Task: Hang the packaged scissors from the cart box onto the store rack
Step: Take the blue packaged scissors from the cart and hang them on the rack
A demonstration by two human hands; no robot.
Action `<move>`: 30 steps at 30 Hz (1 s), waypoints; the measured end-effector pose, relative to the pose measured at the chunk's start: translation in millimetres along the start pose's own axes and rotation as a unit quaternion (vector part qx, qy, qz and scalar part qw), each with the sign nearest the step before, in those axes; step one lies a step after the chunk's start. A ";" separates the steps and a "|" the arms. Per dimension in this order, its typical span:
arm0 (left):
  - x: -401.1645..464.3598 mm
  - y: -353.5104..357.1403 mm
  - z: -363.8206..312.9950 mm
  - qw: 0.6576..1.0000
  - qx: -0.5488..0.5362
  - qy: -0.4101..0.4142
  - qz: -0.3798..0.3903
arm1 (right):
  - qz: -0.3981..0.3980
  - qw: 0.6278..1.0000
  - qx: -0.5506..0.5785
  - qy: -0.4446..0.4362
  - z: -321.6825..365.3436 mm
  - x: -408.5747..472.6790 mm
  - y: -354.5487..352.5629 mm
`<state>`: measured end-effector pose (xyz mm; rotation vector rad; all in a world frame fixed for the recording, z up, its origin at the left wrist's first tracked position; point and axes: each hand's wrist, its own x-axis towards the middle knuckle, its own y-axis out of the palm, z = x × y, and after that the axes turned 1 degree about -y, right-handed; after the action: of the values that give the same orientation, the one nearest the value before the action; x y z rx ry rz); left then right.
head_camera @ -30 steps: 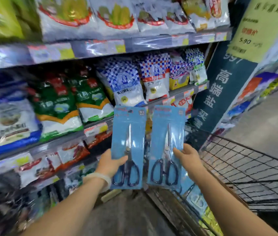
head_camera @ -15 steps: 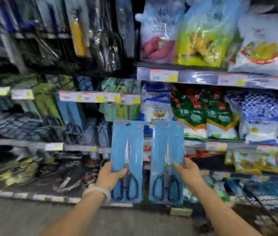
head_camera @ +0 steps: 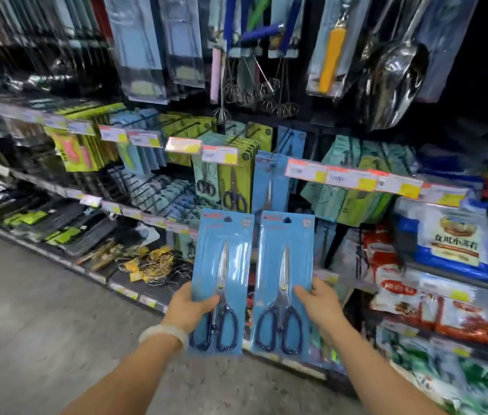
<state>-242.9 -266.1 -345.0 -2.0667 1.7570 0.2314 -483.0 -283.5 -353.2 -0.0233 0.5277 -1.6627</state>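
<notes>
While each hand pinches a pack by its lower edge, left hand (head_camera: 187, 310) on the left scissors pack (head_camera: 221, 280), right hand (head_camera: 320, 304) on the right scissors pack (head_camera: 284, 280), both stand upright, hang holes on top; matching blue pack (head_camera: 269, 181) hangs on the rack straight above, right nearer; card text illegible

Two scissor packs, the left pack (head_camera: 221, 280) and the right pack (head_camera: 284, 280), are bright sky blue with a small red logo at the top; the scissors inside have silver blades and dark navy handles; a white wristband (head_camera: 163, 335) circles the left wrist; behind, hanging cards (head_camera: 235, 181) are lime green and teal; price tags (head_camera: 344, 176) are white with red and yellow; a hanging tool handle (head_camera: 331, 59) is orange-yellow; the floor (head_camera: 27, 310) is speckled grey.
</notes>
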 end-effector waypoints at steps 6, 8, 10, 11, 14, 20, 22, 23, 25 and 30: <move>51.4 -22.6 2.0 0.999 -0.035 -0.023 -0.003 | -0.009 1.000 -0.028 -0.007 31.0 40.5 25.0; 69.9 -22.6 -3.2 0.999 -0.029 -0.020 -0.001 | -0.017 1.000 -0.022 -0.009 44.1 61.8 27.7; 89.6 -21.8 -7.9 1.000 -0.016 -0.013 0.003 | -0.022 0.999 -0.018 -0.021 55.5 84.8 29.7; 98.3 -21.7 -9.4 1.000 -0.010 -0.012 0.002 | -0.022 0.999 -0.017 -0.023 60.3 94.4 30.6; 122.9 -24.0 -18.2 1.000 0.003 0.000 0.005 | -0.018 1.000 -0.013 -0.021 71.0 118.4 34.8; 168.5 -31.1 -35.1 1.000 -0.009 -0.001 0.021 | -0.027 1.000 0.000 -0.003 80.6 149.7 47.8; 177.0 -32.3 -37.0 1.000 -0.009 -0.008 0.021 | -0.031 1.000 0.005 0.006 78.5 156.0 52.4; 181.6 -33.1 -37.7 1.000 -0.009 -0.012 0.024 | -0.033 0.999 0.009 0.012 77.6 159.0 54.5; 192.1 -35.3 -39.0 0.999 -0.006 -0.017 0.045 | -0.035 0.999 0.017 0.023 74.2 163.9 58.5; 211.5 -41.6 -48.8 0.993 0.003 -0.013 0.113 | -0.052 0.996 0.042 0.057 70.6 169.2 66.9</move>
<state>-169.2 -472.4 -374.2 -1.8492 1.9737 0.3158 -427.7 -470.5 -361.6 0.1082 0.5505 -1.7944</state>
